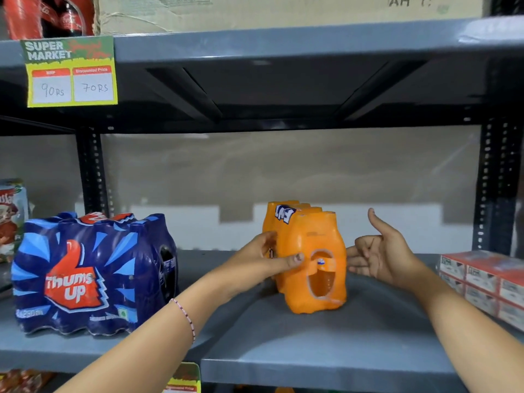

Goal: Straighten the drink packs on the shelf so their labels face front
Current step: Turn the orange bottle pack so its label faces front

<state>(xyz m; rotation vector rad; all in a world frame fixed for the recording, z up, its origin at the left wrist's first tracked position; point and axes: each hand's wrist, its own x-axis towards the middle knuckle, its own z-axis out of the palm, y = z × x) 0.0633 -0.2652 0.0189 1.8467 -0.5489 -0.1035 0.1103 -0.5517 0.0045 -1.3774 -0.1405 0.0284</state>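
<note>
An orange shrink-wrapped drink pack [310, 259] stands in the middle of the grey shelf [326, 344], its narrow end with the oval opening turned toward me. My left hand [269, 258] grips its left side, thumb across the front. My right hand [380, 251] hovers just right of the pack, fingers apart, thumb up, fingertips at or near its right side. A dark blue Thums Up pack [90, 273] sits at the left with its label facing front.
Red and white cartons [485, 282] are stacked at the right end of the shelf. A snack bag [11, 219] stands at far left. Black perforated uprights [93, 171] flank the bay. A price tag [71, 72] hangs from the shelf above.
</note>
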